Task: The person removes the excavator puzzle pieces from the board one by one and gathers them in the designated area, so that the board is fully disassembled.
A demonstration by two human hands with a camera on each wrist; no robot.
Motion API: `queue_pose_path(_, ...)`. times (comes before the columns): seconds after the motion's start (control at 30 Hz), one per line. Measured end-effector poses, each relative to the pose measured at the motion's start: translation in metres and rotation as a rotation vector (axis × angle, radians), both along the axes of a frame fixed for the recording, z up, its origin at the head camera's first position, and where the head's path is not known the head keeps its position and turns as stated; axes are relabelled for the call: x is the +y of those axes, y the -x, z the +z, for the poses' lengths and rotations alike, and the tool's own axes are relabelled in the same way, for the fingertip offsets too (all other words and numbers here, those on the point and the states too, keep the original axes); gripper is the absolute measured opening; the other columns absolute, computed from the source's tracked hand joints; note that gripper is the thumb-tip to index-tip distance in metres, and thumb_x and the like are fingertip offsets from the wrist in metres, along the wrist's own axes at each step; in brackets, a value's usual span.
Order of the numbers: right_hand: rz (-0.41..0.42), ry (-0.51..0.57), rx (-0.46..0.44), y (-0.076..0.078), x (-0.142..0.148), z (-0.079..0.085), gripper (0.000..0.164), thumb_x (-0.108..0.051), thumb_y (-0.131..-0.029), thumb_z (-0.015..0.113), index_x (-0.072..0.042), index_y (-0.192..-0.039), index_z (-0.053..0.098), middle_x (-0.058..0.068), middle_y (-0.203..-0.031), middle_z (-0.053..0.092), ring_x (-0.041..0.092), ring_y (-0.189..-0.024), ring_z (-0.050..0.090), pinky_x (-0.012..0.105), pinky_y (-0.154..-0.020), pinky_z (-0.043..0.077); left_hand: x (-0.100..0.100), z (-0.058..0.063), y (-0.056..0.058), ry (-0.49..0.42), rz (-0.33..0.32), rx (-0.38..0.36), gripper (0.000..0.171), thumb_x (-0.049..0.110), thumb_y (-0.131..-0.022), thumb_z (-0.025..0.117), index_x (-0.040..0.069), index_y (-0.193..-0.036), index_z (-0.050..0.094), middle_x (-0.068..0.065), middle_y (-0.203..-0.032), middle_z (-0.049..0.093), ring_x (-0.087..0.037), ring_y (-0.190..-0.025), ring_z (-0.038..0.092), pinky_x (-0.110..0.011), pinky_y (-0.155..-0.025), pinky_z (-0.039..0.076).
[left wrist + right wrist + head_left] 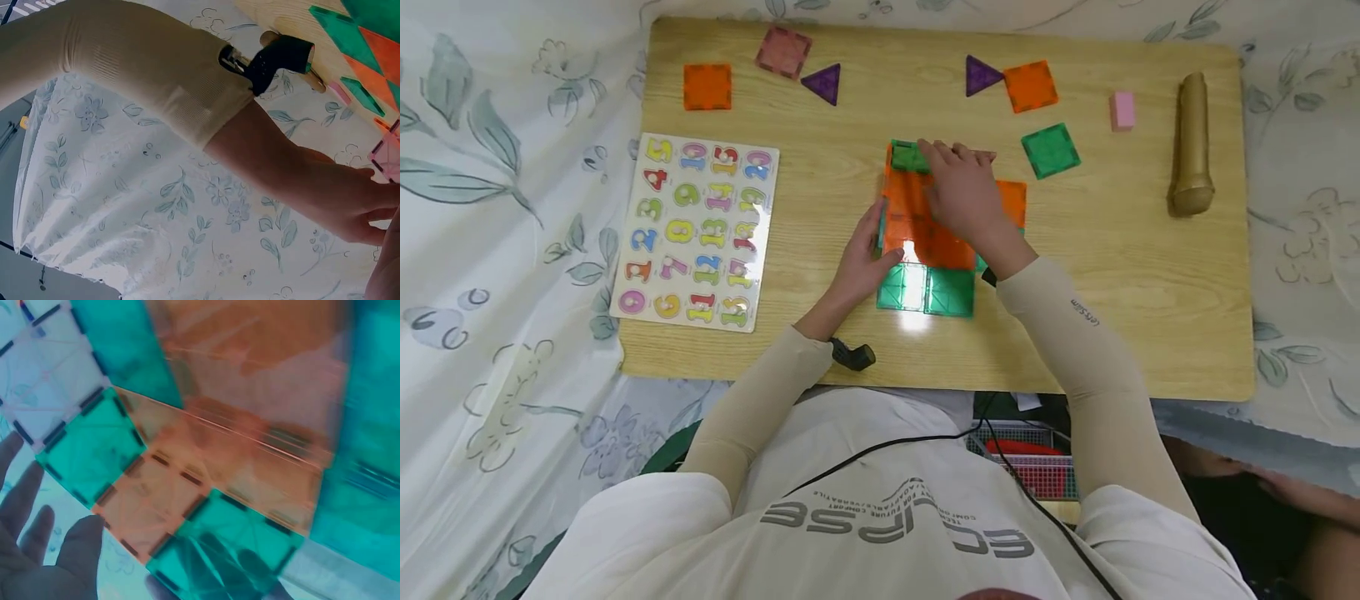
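Note:
At the table's middle stands a structure of orange and green see-through magnetic tiles (917, 237). My left hand (865, 254) steadies its left side, fingers along the side wall and thumb near the front. Through a green tile (225, 540) in the right wrist view, fingers show dimly. My right hand (962, 192) lies over the top, fingers stretched toward the back edge. A pink tile (389, 153) is beside it in the left wrist view, largely covered by the hand from above. In the right wrist view, spread fingers lie near a pale tile (50, 378).
A number puzzle board (696, 233) lies at left. Loose at the back are an orange tile (707, 87), a pink tile (783, 52), purple triangles (823, 84), another orange tile (1031, 86) and a green tile (1051, 151). A pink block (1122, 112) and a gold microphone-shaped object (1192, 146) are at right.

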State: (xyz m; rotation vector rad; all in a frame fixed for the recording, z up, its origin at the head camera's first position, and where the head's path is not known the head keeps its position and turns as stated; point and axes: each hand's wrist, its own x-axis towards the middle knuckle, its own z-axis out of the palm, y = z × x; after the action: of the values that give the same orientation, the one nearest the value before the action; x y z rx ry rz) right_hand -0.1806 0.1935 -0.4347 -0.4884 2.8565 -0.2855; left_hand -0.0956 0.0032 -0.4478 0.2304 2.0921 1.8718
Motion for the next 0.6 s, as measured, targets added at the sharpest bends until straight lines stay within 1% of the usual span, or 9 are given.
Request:
queue_pose_path(0.13, 0.015, -0.009, 0.003, -0.012, 0.002, -0.008, 0.069, -0.028, -0.1, 0.054, -0.015, -0.157, 0.018, 0.015, -0.159, 0.017, 0.039, -0.144, 0.014, 0.062, -0.111, 0.013, 0.0, 0.0, 0.001, 0.017, 0.0, -0.039, 0.072, -0.001, -0.093, 0.057, -0.001, -0.154, 0.019, -0.019, -0.159, 0.015, -0.026, -0.146, 0.015, -0.034, -0.114, 0.021)
queue_pose_path(0.2, 0.004, 0.037, -0.018, -0.016, 0.006, -0.012, 0.073, -0.03, -0.099, 0.056, -0.017, -0.158, 0.015, 0.014, -0.161, 0.008, 0.037, -0.146, 0.004, 0.065, -0.11, 0.007, 0.001, 0.0, 0.002, 0.008, -0.007, -0.058, 0.073, -0.001, -0.093, 0.057, 0.0, -0.154, 0.018, -0.019, -0.159, 0.014, -0.025, -0.146, 0.015, -0.035, -0.114, 0.02)
queue_pose_path(0.27, -0.038, 0.107, -0.044, -0.02, 0.013, -0.016, 0.074, -0.031, -0.099, 0.056, -0.019, -0.158, 0.013, 0.013, -0.162, 0.001, 0.035, -0.146, -0.002, 0.066, -0.109, 0.002, 0.001, -0.001, 0.001, -0.006, -0.012, -0.066, 0.073, -0.002, -0.093, 0.057, 0.0, -0.154, 0.017, -0.019, -0.159, 0.014, -0.026, -0.146, 0.015, -0.035, -0.114, 0.019)
queue_pose_path(0.33, -0.111, 0.192, -0.032, -0.024, 0.024, -0.02, 0.073, -0.03, -0.099, 0.057, -0.017, -0.157, 0.016, 0.016, -0.161, 0.004, 0.035, -0.146, -0.001, 0.067, -0.108, 0.003, 0.002, -0.001, 0.001, -0.02, -0.015, -0.067, 0.073, -0.002, -0.093, 0.056, -0.001, -0.154, 0.016, -0.019, -0.159, 0.013, -0.026, -0.146, 0.014, -0.034, -0.114, 0.019)
queue_pose_path(0.37, -0.163, 0.226, -0.026, -0.027, 0.03, -0.021, 0.072, -0.03, -0.099, 0.057, -0.017, -0.157, 0.016, 0.017, -0.161, 0.005, 0.035, -0.146, 0.001, 0.067, -0.108, 0.005, 0.002, -0.002, 0.001, -0.03, -0.016, -0.065, 0.074, -0.002, -0.093, 0.056, -0.001, -0.154, 0.016, -0.018, -0.159, 0.013, -0.026, -0.146, 0.014, -0.034, -0.114, 0.019)
queue_pose_path(0.43, -0.272, 0.288, 0.01, -0.033, 0.043, -0.025, 0.071, -0.029, -0.099, 0.056, -0.013, -0.156, 0.018, 0.021, -0.159, 0.012, 0.037, -0.145, 0.007, 0.066, -0.109, 0.012, 0.002, -0.004, 0.001, -0.052, -0.016, -0.068, 0.075, -0.001, -0.093, 0.057, 0.0, -0.155, 0.015, -0.016, -0.16, 0.012, -0.023, -0.146, 0.012, -0.031, -0.114, 0.018)
queue_pose_path(0.5, -0.383, 0.355, 0.045, -0.04, 0.057, -0.029, 0.07, -0.028, -0.099, 0.055, -0.009, -0.155, 0.019, 0.022, -0.156, 0.019, 0.038, -0.143, 0.015, 0.063, -0.109, 0.019, 0.002, -0.007, 0.001, -0.078, -0.016, -0.083, 0.077, 0.0, -0.093, 0.057, 0.002, -0.155, 0.012, -0.014, -0.161, 0.01, -0.021, -0.146, 0.01, -0.029, -0.114, 0.017)
queue_pose_path(0.57, -0.477, 0.405, 0.05, -0.047, 0.068, -0.033, 0.07, -0.028, -0.099, 0.054, -0.007, -0.155, 0.018, 0.021, -0.154, 0.024, 0.039, -0.141, 0.021, 0.06, -0.108, 0.024, 0.001, -0.012, 0.001, -0.109, -0.011, -0.102, 0.08, 0.0, -0.093, 0.058, 0.004, -0.156, 0.008, -0.012, -0.161, 0.009, -0.02, -0.147, 0.009, -0.028, -0.114, 0.016)
queue_pose_path(0.6, -0.507, 0.429, 0.048, -0.051, 0.073, -0.036, 0.07, -0.027, -0.099, 0.055, -0.005, -0.155, 0.019, 0.022, -0.153, 0.027, 0.04, -0.139, 0.023, 0.06, -0.107, 0.026, 0.0, -0.014, 0.001, -0.121, -0.006, -0.117, 0.082, 0.0, -0.093, 0.058, 0.005, -0.156, 0.006, -0.011, -0.162, 0.008, -0.019, -0.147, 0.008, -0.027, -0.114, 0.015)
